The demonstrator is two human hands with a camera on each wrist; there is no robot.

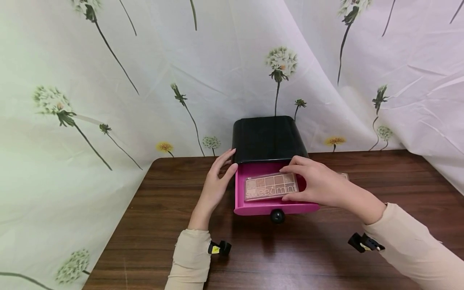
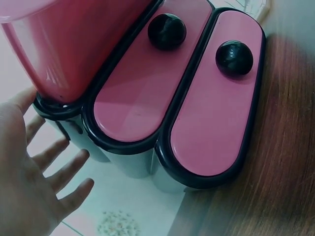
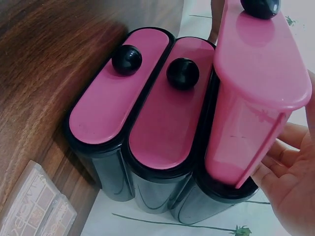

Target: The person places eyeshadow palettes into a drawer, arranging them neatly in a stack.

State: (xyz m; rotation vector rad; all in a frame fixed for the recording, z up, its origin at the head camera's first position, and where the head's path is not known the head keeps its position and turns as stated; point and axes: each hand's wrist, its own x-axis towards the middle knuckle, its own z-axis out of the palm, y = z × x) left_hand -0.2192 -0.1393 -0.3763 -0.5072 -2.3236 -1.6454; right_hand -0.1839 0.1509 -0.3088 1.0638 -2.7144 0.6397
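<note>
A small black cabinet (image 1: 268, 139) with pink drawers stands on the table. Its top pink drawer (image 1: 253, 208) is pulled out, and a clear-lidded eyeshadow palette (image 1: 266, 187) lies tilted across it. My right hand (image 1: 317, 183) pinches the palette's right end, thumb at the near edge and fingers at the far edge. In the right wrist view, part of the right hand (image 3: 290, 182) shows beside the drawer. My left hand (image 1: 214, 183) rests by the cabinet's left front corner, thumb and fingertips at its side. In the left wrist view, the left hand's fingers (image 2: 66, 172) are spread and loosely extended.
Two lower pink drawers with black knobs (image 2: 234, 58) are closed. More eyeshadow palettes (image 3: 37, 206) lie on the table to the cabinet's right, mostly behind my right wrist in the head view. A dandelion-print cloth (image 1: 224, 80) hangs behind the wooden table (image 1: 163, 193).
</note>
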